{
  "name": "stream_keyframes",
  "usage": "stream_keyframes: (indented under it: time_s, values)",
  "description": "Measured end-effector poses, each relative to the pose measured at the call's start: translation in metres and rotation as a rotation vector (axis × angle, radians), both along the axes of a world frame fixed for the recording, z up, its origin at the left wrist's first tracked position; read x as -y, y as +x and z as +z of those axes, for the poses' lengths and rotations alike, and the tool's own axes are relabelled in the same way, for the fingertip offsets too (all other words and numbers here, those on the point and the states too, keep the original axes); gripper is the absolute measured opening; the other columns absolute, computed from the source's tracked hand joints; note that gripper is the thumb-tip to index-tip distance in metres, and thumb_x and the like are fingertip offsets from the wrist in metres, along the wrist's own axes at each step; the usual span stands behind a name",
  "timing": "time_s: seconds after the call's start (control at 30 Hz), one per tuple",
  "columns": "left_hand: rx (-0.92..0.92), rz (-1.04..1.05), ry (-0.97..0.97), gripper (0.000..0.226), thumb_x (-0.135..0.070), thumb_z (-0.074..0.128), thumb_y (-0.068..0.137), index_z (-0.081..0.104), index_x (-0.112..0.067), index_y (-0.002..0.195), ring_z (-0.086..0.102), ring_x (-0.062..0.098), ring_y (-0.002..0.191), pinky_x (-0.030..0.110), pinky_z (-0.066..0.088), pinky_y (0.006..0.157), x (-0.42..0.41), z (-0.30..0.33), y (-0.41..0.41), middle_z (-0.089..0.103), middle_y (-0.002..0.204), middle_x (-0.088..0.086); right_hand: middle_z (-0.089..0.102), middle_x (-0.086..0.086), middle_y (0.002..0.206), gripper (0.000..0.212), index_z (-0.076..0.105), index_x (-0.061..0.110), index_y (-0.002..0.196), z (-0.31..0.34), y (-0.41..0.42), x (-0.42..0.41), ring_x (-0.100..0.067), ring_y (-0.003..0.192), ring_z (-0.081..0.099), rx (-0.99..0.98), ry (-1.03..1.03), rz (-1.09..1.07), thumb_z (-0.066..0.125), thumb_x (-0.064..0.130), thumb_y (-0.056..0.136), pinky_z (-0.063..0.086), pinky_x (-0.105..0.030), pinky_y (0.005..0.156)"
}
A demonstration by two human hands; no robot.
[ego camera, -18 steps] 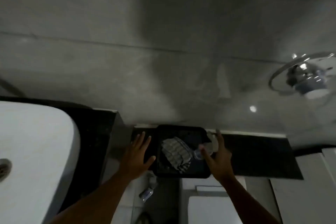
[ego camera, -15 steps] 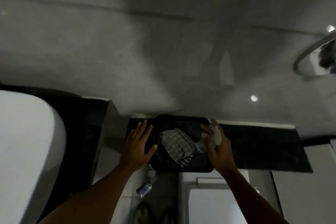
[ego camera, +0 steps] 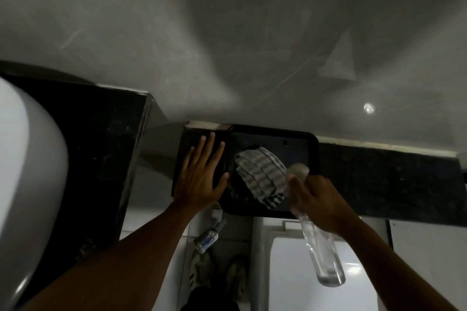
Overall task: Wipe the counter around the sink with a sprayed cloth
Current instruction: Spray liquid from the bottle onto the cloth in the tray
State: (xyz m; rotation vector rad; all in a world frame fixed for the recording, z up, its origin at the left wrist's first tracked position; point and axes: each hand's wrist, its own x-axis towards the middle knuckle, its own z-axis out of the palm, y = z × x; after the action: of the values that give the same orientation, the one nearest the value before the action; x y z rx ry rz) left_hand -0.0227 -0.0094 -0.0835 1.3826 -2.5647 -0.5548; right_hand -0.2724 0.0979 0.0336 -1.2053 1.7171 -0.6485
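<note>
right hand (ego camera: 316,202): clenched round my clear spray bottle (ego camera: 326,257), nozzle toward striped cloth (ego camera: 260,177), centre frame, lying in black tray (ego camera: 313,144). left hand (ego camera: 202,179): flat, fingers spread, on dark counter (ego camera: 379,179) beside tray. white sink (ego camera: 27,184): far left.

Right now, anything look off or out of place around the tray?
Nothing spilled or broken. One oddity: a small bottle lies tilted on the floor tiles below the ledge, beside the person's shoes. The striped cloth sits bunched in the black tray; the right hand holds the spray bottle, the left hand lies flat.
</note>
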Motion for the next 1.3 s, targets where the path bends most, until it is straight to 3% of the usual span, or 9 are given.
stream_keyframes:
  time_s: [0.27,0.5,0.7,0.83,0.93,1.03,1.13,1.23,1.3]
  values:
    - [-0.003,0.009,0.016,0.071,-0.057,0.029,0.093,0.022,-0.021,0.154,0.001,0.023,0.152,0.049,0.016,0.12,0.0,0.005,-0.001,0.007,0.165,0.007,0.069,0.017,0.056,0.041,0.059,0.023,0.073,0.006,0.001,0.009,-0.005,0.045,0.066,-0.092,-0.013,-0.019,0.034,0.052,0.09,0.05,-0.015,0.043]
    - [-0.017,0.018,0.004,0.071,-0.057,0.03,0.093,0.027,-0.019,0.153,0.006,0.024,0.152,0.048,0.016,0.12,-0.002,0.008,-0.001,0.013,0.164,0.008,0.066,0.001,0.05,0.044,0.06,0.022,0.072,0.003,0.005,0.015,-0.007,0.045,0.066,-0.138,-0.037,-0.035,0.034,0.055,0.088,0.05,-0.014,0.044]
    - [-0.016,0.019,0.004,0.072,-0.058,0.03,0.092,0.026,-0.019,0.153,0.005,0.023,0.152,0.047,0.014,0.121,-0.002,0.008,0.0,0.012,0.164,0.008,0.063,0.011,0.05,0.034,0.058,0.026,0.075,0.0,0.012,0.018,0.0,0.045,0.065,-0.123,-0.047,-0.019,0.038,0.048,0.091,0.048,-0.013,0.04]
    - [-0.02,0.019,0.012,0.072,-0.058,0.029,0.092,0.025,-0.019,0.153,0.005,0.022,0.152,0.047,0.014,0.121,-0.002,0.008,-0.001,0.012,0.164,0.008,0.066,0.003,0.054,0.036,0.062,0.014,0.075,-0.001,0.01,0.018,-0.006,0.043,0.065,-0.213,-0.067,-0.018,0.043,0.029,0.102,0.052,-0.026,0.04]
    - [-0.02,0.016,0.022,0.072,-0.056,0.03,0.092,0.024,-0.02,0.153,0.004,0.022,0.152,0.048,0.016,0.12,-0.002,0.009,0.0,0.011,0.165,0.007,0.061,0.006,0.051,0.034,0.057,0.021,0.071,0.004,0.009,0.022,-0.004,0.041,0.062,-0.239,-0.214,-0.172,0.043,0.029,0.101,0.046,-0.015,0.037]
    - [-0.028,0.015,0.023,0.072,-0.057,0.03,0.092,0.025,-0.019,0.153,0.005,0.022,0.152,0.048,0.016,0.12,-0.002,0.009,0.0,0.013,0.164,0.007,0.064,0.01,0.066,0.04,0.061,0.012,0.086,0.009,-0.003,0.032,0.0,0.056,0.067,-0.261,-0.435,-0.378,0.039,0.043,0.1,0.051,-0.012,0.048]
    - [-0.036,0.021,0.03,0.072,-0.055,0.031,0.09,0.027,-0.019,0.153,0.007,0.023,0.152,0.048,0.016,0.12,-0.003,0.011,-0.001,0.015,0.164,0.007,0.066,0.005,0.081,0.025,0.054,0.022,0.112,0.002,-0.013,0.035,0.004,0.071,0.066,-0.255,-0.575,-0.432,0.039,0.038,0.101,0.056,-0.016,0.065]
    - [-0.02,0.022,0.028,0.072,-0.053,0.034,0.089,0.027,-0.019,0.153,0.008,0.023,0.152,0.05,0.017,0.12,-0.003,0.011,-0.001,0.016,0.164,0.008,0.068,-0.009,0.092,0.024,0.057,0.038,0.115,-0.008,-0.011,0.028,0.006,0.079,0.065,-0.255,-0.625,-0.444,0.038,0.032,0.102,0.058,-0.024,0.073]
    - [-0.006,0.02,0.019,0.072,-0.052,0.036,0.09,0.028,-0.018,0.152,0.009,0.024,0.151,0.05,0.018,0.12,-0.003,0.011,0.0,0.017,0.163,0.008,0.069,-0.002,0.099,0.033,0.059,0.024,0.114,-0.01,-0.008,0.022,0.008,0.085,0.064,-0.251,-0.638,-0.46,0.036,0.043,0.102,0.055,-0.017,0.075]
